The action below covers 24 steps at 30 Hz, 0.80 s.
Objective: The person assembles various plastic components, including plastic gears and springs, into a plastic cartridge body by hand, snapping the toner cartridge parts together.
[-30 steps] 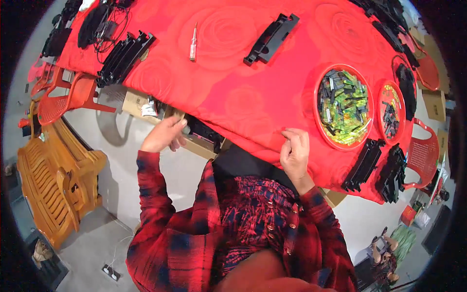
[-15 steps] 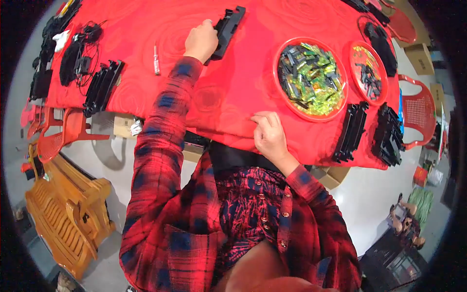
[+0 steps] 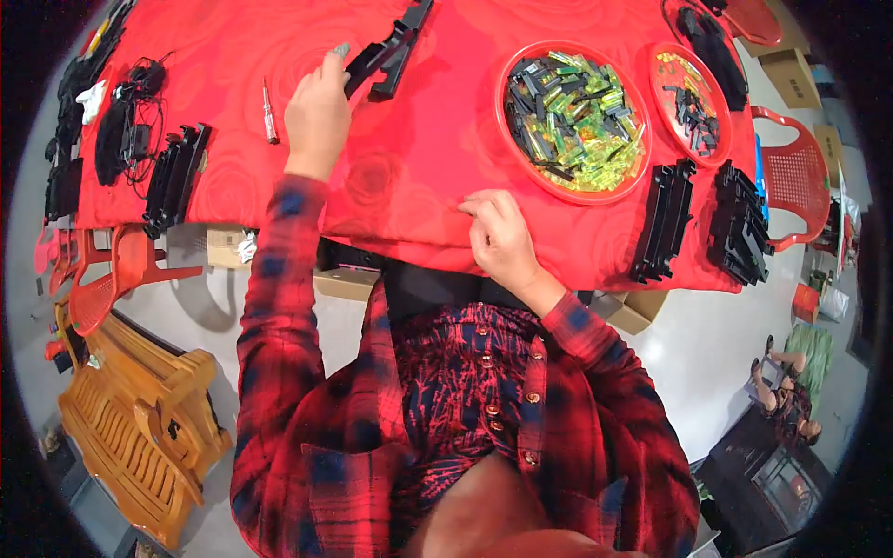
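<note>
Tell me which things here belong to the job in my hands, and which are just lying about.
Job:
- black plastic part, at your left hand
- probably the large bowl of small pieces
- possibly the screwdriver

Apparently lying about:
- wooden bench
- red chair on the right

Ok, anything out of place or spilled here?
One slight oddity: the stacked black parts at front left seem to jut past the red tablecloth's near edge. No spill shows around the large bowl or small bowl.
</note>
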### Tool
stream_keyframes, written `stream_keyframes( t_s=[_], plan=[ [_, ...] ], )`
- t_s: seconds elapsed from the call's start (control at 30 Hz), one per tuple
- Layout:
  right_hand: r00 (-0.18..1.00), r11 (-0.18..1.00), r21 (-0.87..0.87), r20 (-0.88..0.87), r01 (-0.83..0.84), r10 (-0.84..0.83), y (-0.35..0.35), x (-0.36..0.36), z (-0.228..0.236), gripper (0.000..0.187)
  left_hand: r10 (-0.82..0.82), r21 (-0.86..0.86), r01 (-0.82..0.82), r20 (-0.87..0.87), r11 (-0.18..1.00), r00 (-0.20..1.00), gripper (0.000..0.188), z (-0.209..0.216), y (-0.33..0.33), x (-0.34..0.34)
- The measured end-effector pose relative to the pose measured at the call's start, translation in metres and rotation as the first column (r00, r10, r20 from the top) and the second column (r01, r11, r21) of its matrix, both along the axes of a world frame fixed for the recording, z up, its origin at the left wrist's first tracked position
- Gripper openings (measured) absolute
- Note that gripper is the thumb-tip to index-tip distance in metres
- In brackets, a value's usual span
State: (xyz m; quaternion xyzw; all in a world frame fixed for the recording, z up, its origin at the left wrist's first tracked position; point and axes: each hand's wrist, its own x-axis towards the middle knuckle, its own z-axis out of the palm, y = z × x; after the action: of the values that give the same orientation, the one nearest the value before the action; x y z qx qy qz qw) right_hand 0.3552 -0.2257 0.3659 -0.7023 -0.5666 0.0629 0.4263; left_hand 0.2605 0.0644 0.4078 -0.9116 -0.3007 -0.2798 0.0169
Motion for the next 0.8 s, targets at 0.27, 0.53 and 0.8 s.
stream_keyframes(
  t_s=[0.27,0.53,0.8],
  plan=[
    [0.956,0.986,-0.096,0.272,0.138,-0.108,0.011,-0.001,0.067,0.067,-0.552,-0.084,0.551,-0.258,0.83,0.793,0.052,0.032,-0.088,-0.027],
    [0.928,0.969,-0.197,0.366,0.151,-0.07,0.004,0.006,0.045,0.04,-0.528,-0.13,0.541,0.118,0.831,0.841,0.041,0.019,-0.107,-0.013],
    [0.947,0.948,-0.105,-0.093,0.299,-0.309,0.005,0.006,0.051,0.029,0.273,-0.752,0.386,0.585,0.534,0.764,0.041,-0.024,-0.152,-0.002]
  ],
)
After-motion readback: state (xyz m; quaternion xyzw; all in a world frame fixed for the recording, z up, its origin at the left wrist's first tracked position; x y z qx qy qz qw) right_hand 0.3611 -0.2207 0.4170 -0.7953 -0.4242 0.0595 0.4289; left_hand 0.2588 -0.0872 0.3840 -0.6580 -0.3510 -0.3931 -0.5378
